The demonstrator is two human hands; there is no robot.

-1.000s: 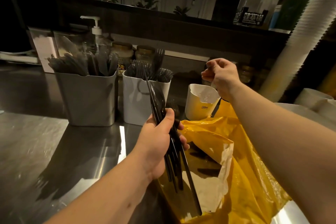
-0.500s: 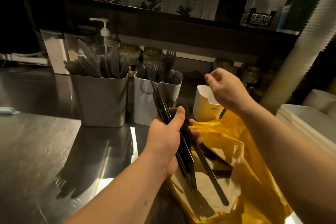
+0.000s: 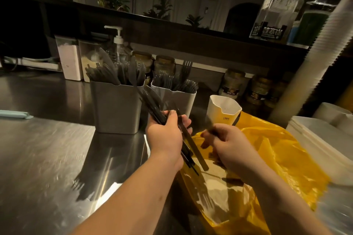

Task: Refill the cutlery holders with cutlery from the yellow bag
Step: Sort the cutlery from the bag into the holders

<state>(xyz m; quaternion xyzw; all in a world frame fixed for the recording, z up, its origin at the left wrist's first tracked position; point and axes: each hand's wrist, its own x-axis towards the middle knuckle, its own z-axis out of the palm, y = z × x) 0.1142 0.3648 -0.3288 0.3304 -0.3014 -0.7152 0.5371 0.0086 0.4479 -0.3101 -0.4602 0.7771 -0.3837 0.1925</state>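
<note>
Two hands: both work at the mouth of the yellow bag (image 3: pixel 286 158), which lies on the table (image 3: pixel 47 149) at 4 o'clock of the view.
Left hand (image 3: pixel 164 139): fingers clenched round a bundle of black cutlery (image 3: pixel 150 105), handles down over the bag and tips aimed at 11 o'clock. This looks like a collecting fist, so many pieces can go over in one trip.
Right hand (image 3: pixel 227 145): at 3 o'clock of the left, with fingers curled down into the bag. Blur hides whether they pinch a piece, so I cannot tell.
Bag mouth: spread open toward the person, with loose dark pieces lying inside within easy reach.
Grey holder (image 3: pixel 116 108): at 11 o'clock of the left hand, packed with knives.
White holder (image 3: pixel 183 99): at 12 o'clock, just behind the left hand, crowded with forks.
Small white cup (image 3: pixel 223 108): at 12 o'clock of the right hand, just behind the bag's far edge. Nothing shows inside it.
In the way: both big holders look nearly full, so a thick bundle may jam against what already stands in them.
Around: a pump bottle (image 3: pixel 117 44) and jars (image 3: pixel 164 63) stand behind the holders. A tall stack of cups (image 3: pixel 315 59) leans at 2 o'clock, and stacked white lids (image 3: pixel 315 139) sit at 3 o'clock.
</note>
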